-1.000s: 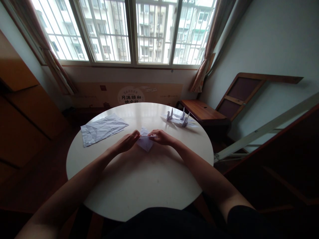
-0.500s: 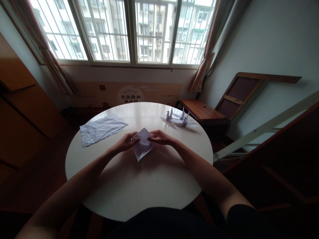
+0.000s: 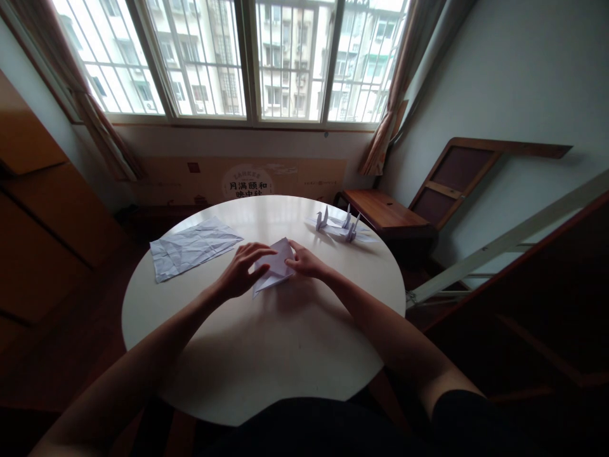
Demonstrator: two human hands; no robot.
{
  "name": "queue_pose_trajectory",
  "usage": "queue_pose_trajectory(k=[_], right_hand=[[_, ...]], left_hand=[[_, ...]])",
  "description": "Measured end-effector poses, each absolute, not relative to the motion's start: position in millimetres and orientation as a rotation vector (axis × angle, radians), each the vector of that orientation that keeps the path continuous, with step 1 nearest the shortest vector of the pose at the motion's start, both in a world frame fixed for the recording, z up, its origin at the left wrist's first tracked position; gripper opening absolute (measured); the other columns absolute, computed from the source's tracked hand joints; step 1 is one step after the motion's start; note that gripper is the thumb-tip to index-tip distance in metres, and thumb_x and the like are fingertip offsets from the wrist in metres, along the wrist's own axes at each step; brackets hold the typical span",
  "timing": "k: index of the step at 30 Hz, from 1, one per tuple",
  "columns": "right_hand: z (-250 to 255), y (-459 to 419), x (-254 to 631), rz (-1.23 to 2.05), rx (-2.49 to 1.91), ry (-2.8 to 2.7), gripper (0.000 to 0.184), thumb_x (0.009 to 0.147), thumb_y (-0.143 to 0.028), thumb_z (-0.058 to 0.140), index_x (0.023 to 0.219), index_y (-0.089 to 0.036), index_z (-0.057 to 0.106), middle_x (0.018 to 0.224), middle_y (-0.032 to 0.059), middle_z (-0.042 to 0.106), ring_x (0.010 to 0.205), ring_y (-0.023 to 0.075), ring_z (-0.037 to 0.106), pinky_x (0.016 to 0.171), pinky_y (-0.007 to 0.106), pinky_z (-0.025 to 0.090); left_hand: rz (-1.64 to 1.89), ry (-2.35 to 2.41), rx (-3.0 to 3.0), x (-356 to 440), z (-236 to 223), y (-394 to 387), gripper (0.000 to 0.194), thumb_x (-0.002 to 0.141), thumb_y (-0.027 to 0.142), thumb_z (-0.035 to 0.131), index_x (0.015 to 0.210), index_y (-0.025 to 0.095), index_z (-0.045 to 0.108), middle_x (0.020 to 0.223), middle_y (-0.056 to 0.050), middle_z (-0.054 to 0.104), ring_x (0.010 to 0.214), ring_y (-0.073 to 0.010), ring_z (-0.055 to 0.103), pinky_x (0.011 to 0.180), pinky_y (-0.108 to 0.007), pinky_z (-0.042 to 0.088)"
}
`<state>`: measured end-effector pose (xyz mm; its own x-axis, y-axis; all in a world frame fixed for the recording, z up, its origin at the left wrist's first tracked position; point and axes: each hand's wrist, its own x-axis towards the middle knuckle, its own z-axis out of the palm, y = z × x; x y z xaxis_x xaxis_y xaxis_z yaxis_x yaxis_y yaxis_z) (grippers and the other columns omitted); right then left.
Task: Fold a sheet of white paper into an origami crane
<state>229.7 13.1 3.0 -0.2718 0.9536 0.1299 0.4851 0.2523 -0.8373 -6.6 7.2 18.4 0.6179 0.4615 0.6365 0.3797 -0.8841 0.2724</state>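
A folded sheet of white paper (image 3: 277, 261) is held tilted over the middle of the round table. My right hand (image 3: 304, 259) pinches its right edge, thumb on the near face and fingers behind. At the paper's left side, my left hand (image 3: 243, 270) has its fingers and thumb spread apart. Its fingertips reach over the paper's left part; whether they touch it I cannot tell. The lower tip of the paper points toward me, near the tabletop.
Crumpled white sheets (image 3: 196, 247) lie at the left of the white round table (image 3: 247, 362). Several folded paper cranes (image 3: 337, 225) stand at its back right. Beyond them is a wooden bench (image 3: 383, 209), and a pale ladder-like frame (image 3: 504, 247) leans at the right.
My left hand has loosened its pinch and spread its fingers. The paper has turned and tilted toward the right, still in my right hand.
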Motion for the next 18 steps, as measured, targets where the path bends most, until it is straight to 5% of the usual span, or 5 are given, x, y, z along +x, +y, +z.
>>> queue_pose_trajectory(k=[3, 7, 13, 18], right_hand=[[7, 8, 227, 0.918, -1.411, -1.800, 0.075, 0.084, -0.011, 0.058, 0.155, -0.011, 0.034, 0.062, -0.0070, 0.056, 0.052, 0.0105, 0.052, 0.050, 0.021, 0.042], [9, 8, 228, 0.931, -1.461, -1.738, 0.076, 0.086, -0.013, 0.057, 0.157, -0.011, 0.030, 0.061, -0.0061, 0.058, 0.053, 0.0131, 0.057, 0.053, 0.023, 0.047], [14, 16, 235, 0.579, -1.517, -1.768, 0.037, 0.089, -0.024, 0.062, 0.122, -0.011, 0.068, 0.079, 0.0042, 0.070, 0.071, 0.0157, 0.062, 0.068, 0.027, 0.050], [17, 18, 241, 0.582, -1.691, -1.767, 0.020, 0.088, -0.025, 0.063, 0.095, -0.015, 0.078, 0.085, 0.0079, 0.076, 0.079, 0.0198, 0.068, 0.073, 0.029, 0.049]], left_hand=[[0.819, 0.527, 2.932, -1, 19, -6, 0.034, 0.100, 0.043, 0.062, 0.127, 0.022, 0.067, 0.114, -0.009, 0.073, 0.105, -0.0254, 0.068, 0.098, -0.040, 0.043], [0.691, 0.519, 3.005, 3, 8, -6, 0.029, 0.107, 0.021, 0.047, 0.127, 0.023, 0.068, 0.106, -0.007, 0.077, 0.091, -0.0204, 0.073, 0.090, -0.036, 0.043], [0.742, 0.527, 2.990, -4, 5, 4, 0.037, 0.106, 0.014, 0.038, 0.130, 0.021, 0.065, 0.106, -0.008, 0.078, 0.091, -0.0194, 0.073, 0.101, -0.041, 0.040], [0.681, 0.706, 3.072, -13, 13, 8, 0.046, 0.092, 0.004, 0.040, 0.120, 0.023, 0.071, 0.101, -0.006, 0.077, 0.090, -0.0213, 0.072, 0.113, -0.051, 0.030]])
